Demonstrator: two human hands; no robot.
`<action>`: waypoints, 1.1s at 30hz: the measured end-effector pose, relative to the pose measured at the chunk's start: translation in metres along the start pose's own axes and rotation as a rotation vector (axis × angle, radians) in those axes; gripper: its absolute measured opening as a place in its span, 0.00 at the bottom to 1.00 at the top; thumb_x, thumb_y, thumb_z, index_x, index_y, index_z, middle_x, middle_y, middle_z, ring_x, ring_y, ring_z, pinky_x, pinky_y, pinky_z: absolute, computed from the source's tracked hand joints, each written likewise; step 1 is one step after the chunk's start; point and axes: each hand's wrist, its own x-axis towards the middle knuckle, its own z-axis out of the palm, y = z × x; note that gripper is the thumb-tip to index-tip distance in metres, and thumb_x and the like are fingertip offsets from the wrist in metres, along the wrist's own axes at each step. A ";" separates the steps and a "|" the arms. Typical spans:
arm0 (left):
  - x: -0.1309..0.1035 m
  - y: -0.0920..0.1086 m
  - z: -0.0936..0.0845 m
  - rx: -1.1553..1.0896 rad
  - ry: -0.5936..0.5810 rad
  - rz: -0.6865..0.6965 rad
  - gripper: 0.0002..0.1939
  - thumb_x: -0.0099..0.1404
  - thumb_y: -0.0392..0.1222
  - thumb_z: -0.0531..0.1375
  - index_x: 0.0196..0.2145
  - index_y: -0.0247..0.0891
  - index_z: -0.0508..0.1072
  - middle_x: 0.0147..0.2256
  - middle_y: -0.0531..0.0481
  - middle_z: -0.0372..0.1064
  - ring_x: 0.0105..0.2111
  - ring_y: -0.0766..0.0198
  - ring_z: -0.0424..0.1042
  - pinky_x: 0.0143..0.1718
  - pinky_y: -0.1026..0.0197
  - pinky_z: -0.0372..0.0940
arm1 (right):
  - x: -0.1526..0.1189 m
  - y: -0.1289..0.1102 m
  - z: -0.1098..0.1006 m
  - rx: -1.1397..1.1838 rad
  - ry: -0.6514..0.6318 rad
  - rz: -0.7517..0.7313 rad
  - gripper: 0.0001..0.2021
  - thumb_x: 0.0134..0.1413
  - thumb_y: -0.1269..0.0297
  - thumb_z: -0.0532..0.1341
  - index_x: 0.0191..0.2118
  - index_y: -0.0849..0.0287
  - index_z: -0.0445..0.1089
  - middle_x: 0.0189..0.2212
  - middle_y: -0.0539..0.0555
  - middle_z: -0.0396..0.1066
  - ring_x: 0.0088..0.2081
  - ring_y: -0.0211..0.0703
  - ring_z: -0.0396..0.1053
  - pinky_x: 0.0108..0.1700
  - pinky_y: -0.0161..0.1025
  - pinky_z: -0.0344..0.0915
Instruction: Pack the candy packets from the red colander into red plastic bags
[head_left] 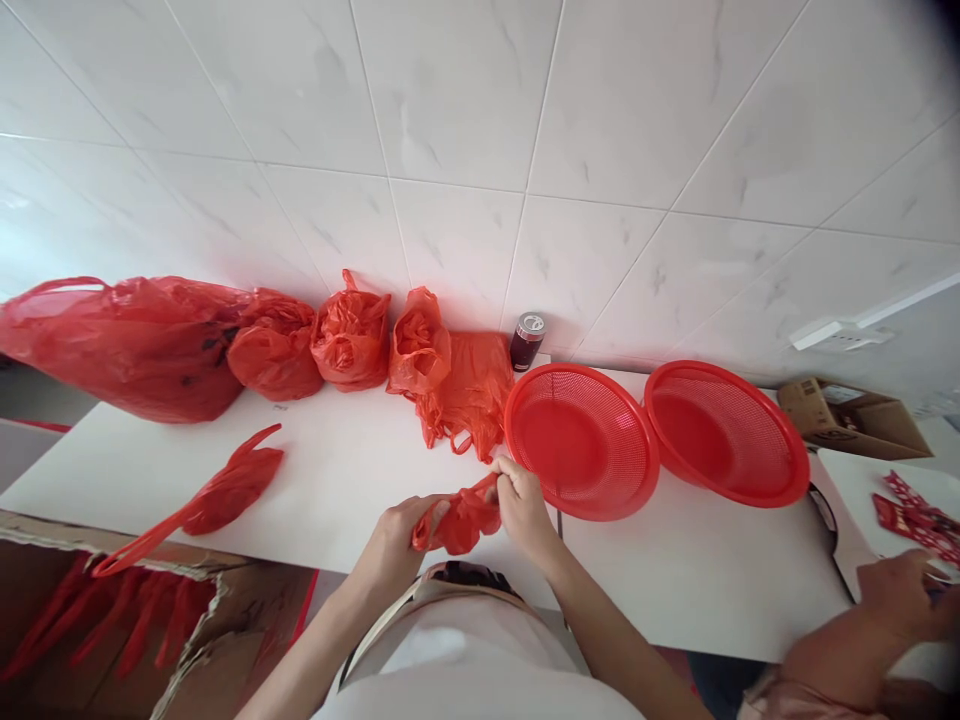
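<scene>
Close to my body, over the front edge of the white table, both hands hold a crumpled red plastic bag (459, 522). My left hand (405, 532) is closed on the bag's left side. At its upper right end, my right hand (519, 500) pinches the plastic between closed fingers. What the bag contains, if anything, is hidden. Just beyond my hands lies a flat stack of red plastic bags (474, 385). A tied red bag (232, 490) with long handles rests on the table to the left.
Filled red bags (349, 340) line the wall beside a dark can (528, 340). Two red mesh baskets (581, 440) stand right of centre. A cardboard box (217, 620) holding red bags is at lower left. Another person's hand (900, 595) is at far right, near red patterned packets (919, 520).
</scene>
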 end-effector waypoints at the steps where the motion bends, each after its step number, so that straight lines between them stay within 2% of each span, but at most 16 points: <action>1: -0.004 -0.005 -0.003 0.014 0.013 -0.020 0.23 0.71 0.51 0.46 0.37 0.37 0.76 0.32 0.44 0.74 0.34 0.56 0.72 0.40 0.57 0.65 | 0.006 0.008 -0.005 -0.048 0.051 0.014 0.09 0.51 0.73 0.44 0.25 0.55 0.56 0.18 0.46 0.62 0.23 0.38 0.62 0.29 0.34 0.57; 4: -0.018 -0.019 -0.012 -0.016 -0.005 -0.005 0.22 0.71 0.52 0.47 0.35 0.38 0.76 0.35 0.44 0.74 0.38 0.56 0.72 0.44 0.58 0.64 | 0.025 0.036 -0.022 -0.182 0.185 0.035 0.09 0.50 0.71 0.45 0.23 0.55 0.54 0.17 0.47 0.59 0.23 0.39 0.59 0.30 0.35 0.55; 7: -0.029 -0.022 -0.012 -0.111 -0.076 0.049 0.21 0.71 0.51 0.47 0.35 0.40 0.76 0.42 0.43 0.73 0.45 0.56 0.70 0.49 0.58 0.62 | 0.032 0.055 -0.028 -0.210 0.214 0.035 0.08 0.50 0.71 0.45 0.23 0.54 0.52 0.19 0.47 0.58 0.24 0.39 0.57 0.31 0.36 0.54; 10: -0.029 -0.012 -0.006 -0.270 -0.085 0.047 0.22 0.72 0.51 0.45 0.36 0.39 0.75 0.45 0.43 0.71 0.48 0.55 0.67 0.53 0.56 0.59 | 0.022 0.051 -0.023 -0.205 0.230 0.026 0.06 0.51 0.70 0.47 0.29 0.55 0.58 0.26 0.49 0.63 0.29 0.41 0.61 0.34 0.37 0.58; 13: -0.024 -0.004 0.000 -0.451 -0.103 0.054 0.24 0.72 0.53 0.44 0.34 0.38 0.73 0.43 0.43 0.70 0.44 0.57 0.67 0.52 0.55 0.60 | 0.000 0.031 -0.015 -0.124 0.249 -0.096 0.11 0.56 0.68 0.49 0.44 0.57 0.62 0.43 0.56 0.67 0.45 0.45 0.65 0.47 0.42 0.61; 15: -0.021 -0.004 0.003 -0.553 -0.092 0.050 0.25 0.71 0.55 0.44 0.32 0.37 0.71 0.42 0.43 0.69 0.41 0.58 0.67 0.48 0.55 0.63 | -0.016 0.017 -0.012 -0.058 0.112 -0.207 0.14 0.61 0.66 0.49 0.51 0.57 0.61 0.49 0.57 0.66 0.51 0.44 0.63 0.53 0.43 0.59; 17: -0.020 -0.007 0.005 -0.590 -0.060 0.004 0.25 0.71 0.56 0.43 0.31 0.37 0.70 0.46 0.43 0.67 0.41 0.58 0.67 0.43 0.57 0.65 | -0.030 0.008 -0.008 -0.052 -0.139 -0.254 0.12 0.63 0.63 0.50 0.50 0.57 0.63 0.46 0.56 0.68 0.48 0.43 0.66 0.51 0.40 0.61; 19: -0.020 -0.011 0.005 -0.507 -0.018 -0.036 0.24 0.71 0.56 0.44 0.33 0.37 0.71 0.51 0.42 0.64 0.43 0.57 0.67 0.41 0.58 0.65 | -0.042 0.007 -0.003 -0.083 -0.318 -0.210 0.10 0.63 0.59 0.53 0.45 0.57 0.66 0.39 0.53 0.71 0.40 0.41 0.68 0.44 0.38 0.64; 21: -0.018 -0.013 0.007 -0.349 -0.014 -0.027 0.22 0.71 0.55 0.46 0.36 0.38 0.73 0.53 0.43 0.64 0.45 0.57 0.67 0.44 0.59 0.64 | -0.049 0.012 0.003 -0.095 -0.364 -0.121 0.10 0.63 0.57 0.54 0.41 0.56 0.66 0.32 0.50 0.71 0.33 0.39 0.68 0.38 0.36 0.63; 24: -0.012 -0.016 0.012 -0.146 -0.054 -0.016 0.21 0.71 0.54 0.46 0.36 0.40 0.72 0.40 0.46 0.72 0.38 0.59 0.68 0.43 0.60 0.62 | -0.049 0.023 0.013 -0.057 -0.283 -0.028 0.10 0.63 0.55 0.54 0.37 0.56 0.64 0.27 0.47 0.69 0.29 0.38 0.66 0.33 0.34 0.60; 27: -0.005 -0.023 0.020 -0.022 -0.054 -0.067 0.23 0.71 0.56 0.44 0.31 0.40 0.69 0.26 0.53 0.68 0.28 0.63 0.65 0.35 0.62 0.60 | -0.043 0.031 0.019 -0.045 -0.176 0.008 0.12 0.63 0.53 0.53 0.33 0.56 0.62 0.25 0.47 0.67 0.27 0.38 0.65 0.32 0.34 0.59; 29: -0.002 -0.029 0.025 0.022 -0.055 -0.099 0.23 0.70 0.57 0.43 0.29 0.41 0.67 0.23 0.55 0.65 0.25 0.64 0.63 0.32 0.62 0.58 | -0.039 0.034 0.022 -0.049 -0.148 0.030 0.13 0.63 0.53 0.53 0.32 0.56 0.61 0.26 0.47 0.67 0.27 0.38 0.65 0.32 0.34 0.59; 33: 0.002 -0.042 0.032 0.040 -0.059 -0.164 0.23 0.70 0.56 0.42 0.28 0.42 0.66 0.23 0.55 0.67 0.26 0.62 0.65 0.34 0.62 0.59 | -0.035 0.040 0.022 -0.059 -0.168 0.075 0.11 0.61 0.55 0.54 0.32 0.56 0.63 0.28 0.48 0.69 0.29 0.39 0.67 0.33 0.35 0.61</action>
